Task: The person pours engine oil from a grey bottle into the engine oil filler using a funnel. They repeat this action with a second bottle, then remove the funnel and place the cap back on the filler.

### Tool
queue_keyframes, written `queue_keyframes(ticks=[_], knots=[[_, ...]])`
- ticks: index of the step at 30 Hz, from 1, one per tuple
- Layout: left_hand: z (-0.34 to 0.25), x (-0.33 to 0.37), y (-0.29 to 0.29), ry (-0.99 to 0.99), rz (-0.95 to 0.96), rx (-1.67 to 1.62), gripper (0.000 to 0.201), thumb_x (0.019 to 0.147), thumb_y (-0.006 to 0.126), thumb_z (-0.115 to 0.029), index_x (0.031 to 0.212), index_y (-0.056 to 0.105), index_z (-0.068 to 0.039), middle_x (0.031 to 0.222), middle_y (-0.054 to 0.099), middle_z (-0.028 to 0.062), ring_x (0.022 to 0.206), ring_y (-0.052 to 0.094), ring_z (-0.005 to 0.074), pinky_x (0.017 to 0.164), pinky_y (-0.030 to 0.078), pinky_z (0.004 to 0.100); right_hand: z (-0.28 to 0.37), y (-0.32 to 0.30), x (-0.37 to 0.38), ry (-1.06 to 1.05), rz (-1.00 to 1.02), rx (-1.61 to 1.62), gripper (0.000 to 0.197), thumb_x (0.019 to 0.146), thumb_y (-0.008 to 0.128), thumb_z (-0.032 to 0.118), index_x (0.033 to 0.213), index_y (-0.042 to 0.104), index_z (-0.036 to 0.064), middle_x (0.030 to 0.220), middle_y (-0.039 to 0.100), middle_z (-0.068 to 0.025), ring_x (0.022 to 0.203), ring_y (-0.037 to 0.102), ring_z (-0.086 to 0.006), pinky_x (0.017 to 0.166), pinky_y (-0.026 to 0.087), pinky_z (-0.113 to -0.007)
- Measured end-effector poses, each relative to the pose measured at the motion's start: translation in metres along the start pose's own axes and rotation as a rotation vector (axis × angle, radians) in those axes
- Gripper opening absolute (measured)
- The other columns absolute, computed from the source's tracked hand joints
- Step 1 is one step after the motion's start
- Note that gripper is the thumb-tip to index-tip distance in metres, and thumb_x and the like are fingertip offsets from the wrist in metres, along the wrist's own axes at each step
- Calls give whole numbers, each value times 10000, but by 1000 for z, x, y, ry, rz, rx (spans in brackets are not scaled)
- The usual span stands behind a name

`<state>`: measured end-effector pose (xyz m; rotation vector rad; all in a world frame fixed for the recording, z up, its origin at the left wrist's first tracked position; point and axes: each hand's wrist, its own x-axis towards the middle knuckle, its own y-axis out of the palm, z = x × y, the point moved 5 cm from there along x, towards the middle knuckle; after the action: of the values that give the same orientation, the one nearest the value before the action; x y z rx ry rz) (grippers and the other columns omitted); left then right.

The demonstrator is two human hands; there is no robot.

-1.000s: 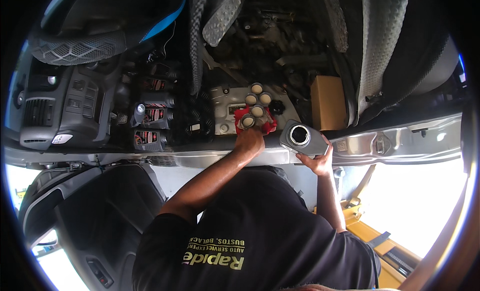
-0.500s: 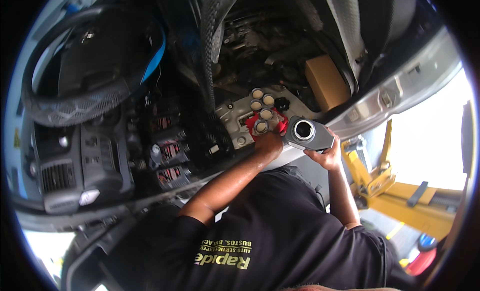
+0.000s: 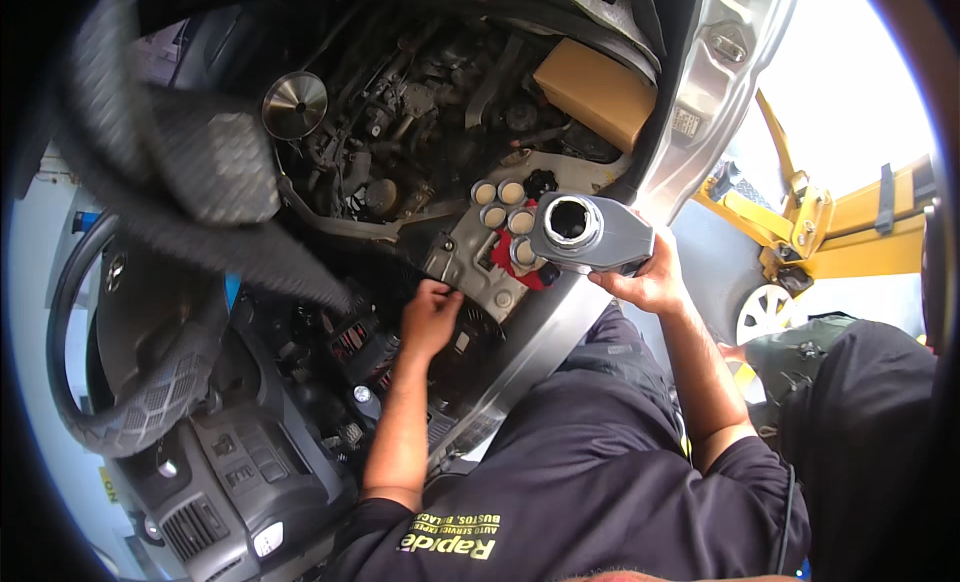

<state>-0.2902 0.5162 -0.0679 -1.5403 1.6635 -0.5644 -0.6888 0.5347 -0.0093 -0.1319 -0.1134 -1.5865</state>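
Note:
My right hand (image 3: 650,272) grips a grey plastic bottle (image 3: 625,244) by its side. Its uncapped round mouth faces up, with torn white seal around the rim. Left of the bottle, my left hand (image 3: 430,317) is closed at the edge of a metal panel (image 3: 475,272); whether its curled fingers hold anything is hidden. Several small round containers with cream-coloured tops (image 3: 494,216) cluster on the panel, the nearest one against a red cloth (image 3: 505,254). A black ridged cap (image 3: 540,181) lies just beyond the bottle.
Beyond the panel is an exposed engine (image 3: 400,112), with a metal funnel (image 3: 295,105) at its left. A cardboard box (image 3: 600,92) sits at the far right of the bay. The steering wheel (image 3: 160,402) is at left. Another person in dark clothes (image 3: 865,422) is at right, near a yellow lift (image 3: 800,227).
My left hand has moved left, away from the red cloth and containers. The bottle stays in my right hand. The view has shifted, bringing in the funnel and the other person.

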Motion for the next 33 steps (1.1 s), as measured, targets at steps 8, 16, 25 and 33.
queue_keyframes(ticks=[8, 16, 25, 33], knots=[[36, 141, -104, 178, -293, 243, 339, 944, 812, -256, 1122, 637, -27, 1050, 731, 151, 873, 715, 264, 803, 566, 391, 5, 3, 99, -299, -43, 26, 781, 695, 912, 225, 1379, 630, -24, 1134, 780, -154, 1078, 750, -241, 991, 568, -389], [75, 258, -171, 132, -542, 224, 543, 977, 773, -309, 1335, 593, 58, 1354, 644, 241, 1291, 606, 361, 1117, 457, 441, -39, 33, 169, -250, 26, 132, 678, 753, 902, 37, 1363, 618, -48, 1137, 760, -107, 1049, 723, -159, 971, 590, -333], [88, 365, -229, 210, -891, 296, 765, 972, 752, -421, 1523, 473, 30, 1422, 579, 298, 1328, 559, 431, 1132, 437, 491, -70, 54, 234, -159, -69, -59, 502, 770, 912, 71, 1211, 685, -7, 1049, 799, -116, 930, 779, -206, 896, 645, -370], [91, 449, -271, 270, -955, 225, 847, 1017, 650, -456, 1625, 311, 28, 1477, 507, 349, 1422, 472, 508, 1187, 393, 555, -65, 103, 332, -160, 87, -155, 444, 867, 835, 95, 1273, 690, -15, 1132, 774, -132, 1022, 748, -226, 948, 605, -394]])
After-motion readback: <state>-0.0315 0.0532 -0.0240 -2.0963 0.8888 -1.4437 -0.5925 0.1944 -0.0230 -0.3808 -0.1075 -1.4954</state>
